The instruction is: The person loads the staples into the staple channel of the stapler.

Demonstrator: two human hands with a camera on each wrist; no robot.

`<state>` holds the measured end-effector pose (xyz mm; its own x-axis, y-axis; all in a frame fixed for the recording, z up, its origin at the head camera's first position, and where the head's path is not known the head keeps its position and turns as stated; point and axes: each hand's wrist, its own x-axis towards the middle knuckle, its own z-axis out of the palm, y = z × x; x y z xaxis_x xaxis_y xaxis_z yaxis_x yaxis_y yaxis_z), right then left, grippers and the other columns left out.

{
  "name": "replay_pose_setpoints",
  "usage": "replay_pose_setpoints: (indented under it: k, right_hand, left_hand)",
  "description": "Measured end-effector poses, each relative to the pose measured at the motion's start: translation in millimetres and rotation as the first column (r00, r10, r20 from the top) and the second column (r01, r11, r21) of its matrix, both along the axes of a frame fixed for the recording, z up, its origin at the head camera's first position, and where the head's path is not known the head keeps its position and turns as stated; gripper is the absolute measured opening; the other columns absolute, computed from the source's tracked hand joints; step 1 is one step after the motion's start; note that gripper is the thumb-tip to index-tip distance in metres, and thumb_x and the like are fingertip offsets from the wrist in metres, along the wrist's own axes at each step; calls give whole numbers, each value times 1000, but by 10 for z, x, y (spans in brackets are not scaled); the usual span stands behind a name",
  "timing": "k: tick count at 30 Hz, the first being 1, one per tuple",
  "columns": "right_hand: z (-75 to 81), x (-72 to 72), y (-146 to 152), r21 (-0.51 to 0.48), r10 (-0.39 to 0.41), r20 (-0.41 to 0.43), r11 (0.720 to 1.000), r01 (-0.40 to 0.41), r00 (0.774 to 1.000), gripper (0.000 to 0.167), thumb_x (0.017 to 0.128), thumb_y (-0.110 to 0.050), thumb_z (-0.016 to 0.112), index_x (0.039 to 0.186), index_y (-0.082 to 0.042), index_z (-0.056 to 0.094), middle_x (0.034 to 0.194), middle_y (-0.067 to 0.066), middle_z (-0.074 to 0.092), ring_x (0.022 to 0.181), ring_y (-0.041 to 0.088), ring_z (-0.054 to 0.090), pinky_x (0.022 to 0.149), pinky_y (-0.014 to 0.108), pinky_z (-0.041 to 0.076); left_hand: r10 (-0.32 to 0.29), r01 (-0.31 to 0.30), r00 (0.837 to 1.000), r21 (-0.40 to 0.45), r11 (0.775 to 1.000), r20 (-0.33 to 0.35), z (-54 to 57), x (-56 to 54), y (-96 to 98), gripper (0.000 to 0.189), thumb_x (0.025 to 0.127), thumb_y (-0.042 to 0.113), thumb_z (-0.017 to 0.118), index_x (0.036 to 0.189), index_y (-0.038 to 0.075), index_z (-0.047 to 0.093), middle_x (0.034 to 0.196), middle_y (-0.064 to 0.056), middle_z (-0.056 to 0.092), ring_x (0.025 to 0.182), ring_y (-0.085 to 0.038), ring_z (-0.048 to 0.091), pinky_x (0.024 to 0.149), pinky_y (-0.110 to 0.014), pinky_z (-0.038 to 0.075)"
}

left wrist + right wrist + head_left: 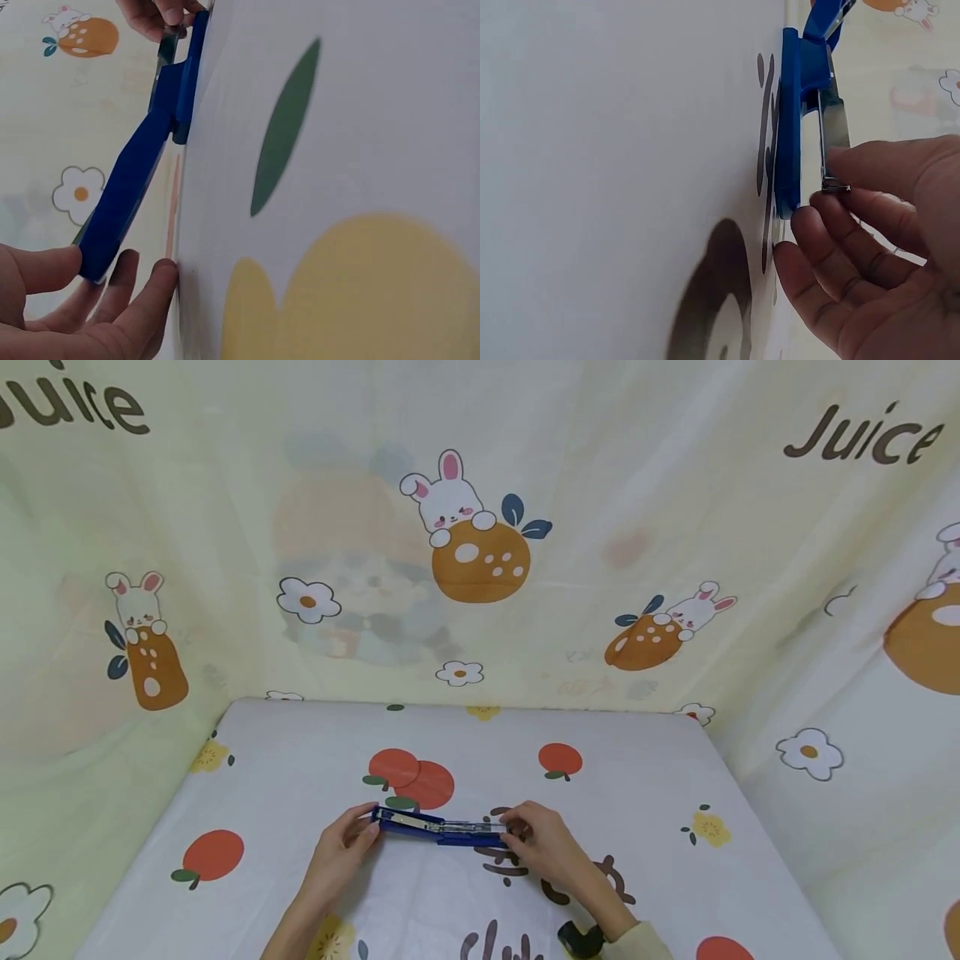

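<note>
A blue stapler (438, 828) is folded wide open above the tabletop, its cover swung out to the left and its metal magazine (834, 131) exposed on the right. My left hand (339, 852) pinches the free end of the blue cover (124, 199) between thumb and fingers. At the other end, my right hand (543, 846) holds the tip of the magazine, thumb on the metal. Fingers of that hand also reach the end of the blue base (787, 127), which lies along the table surface. Whether staples sit in the magazine I cannot tell.
A white cloth with fruit and flower prints covers the table (637, 802). Printed curtains (570, 635) hang behind it and at both sides. Beside the right forearm lies a small dark object (576, 941), partly hidden; its kind is unclear.
</note>
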<state>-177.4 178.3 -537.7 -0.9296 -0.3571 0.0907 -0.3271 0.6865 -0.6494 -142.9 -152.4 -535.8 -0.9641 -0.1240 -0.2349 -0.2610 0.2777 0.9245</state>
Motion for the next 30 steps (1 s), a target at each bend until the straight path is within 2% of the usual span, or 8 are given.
replay_pose_setpoints:
  k: [9, 18, 24, 30]
  right_hand:
    - [-43, -23, 41, -53, -27, 18, 998, 27, 999, 19, 92, -8, 81, 110, -9, 76, 97, 0, 75, 83, 5, 64, 74, 17, 59]
    - [-37, -16, 35, -54, -31, 47, 998, 33, 998, 18, 93, -11, 81, 110, -9, 76, 96, -1, 75, 83, 6, 64, 73, 17, 58]
    - [-58, -20, 44, -50, -27, 36, 998, 28, 999, 18, 93, -11, 82, 110, -9, 76, 94, -2, 74, 81, 4, 63, 72, 16, 58]
    - [-62, -20, 50, -54, -23, 41, 998, 25, 999, 18, 93, -11, 82, 109, -9, 76, 93, -3, 73, 81, 4, 63, 72, 16, 57]
  left_hand:
    - [-19, 19, 1000, 9, 1000, -21, -15, -6, -23, 44, 109, 15, 58, 153, 12, 55, 141, -19, 68, 127, -30, 69, 109, -44, 59]
    - [-39, 39, 998, 19, 999, -42, 2, 13, -29, 45, 108, 10, 58, 153, 10, 54, 141, -20, 69, 125, -29, 70, 106, -43, 60]
    - [-40, 45, 998, 103, 994, -48, -8, 1, -24, 45, 108, 4, 56, 153, 6, 52, 144, -26, 64, 123, -29, 72, 100, -33, 63]
    - [-45, 56, 998, 226, 972, -52, -11, -16, -24, 47, 107, -1, 55, 154, 1, 49, 150, -31, 57, 122, -29, 72, 97, -32, 64]
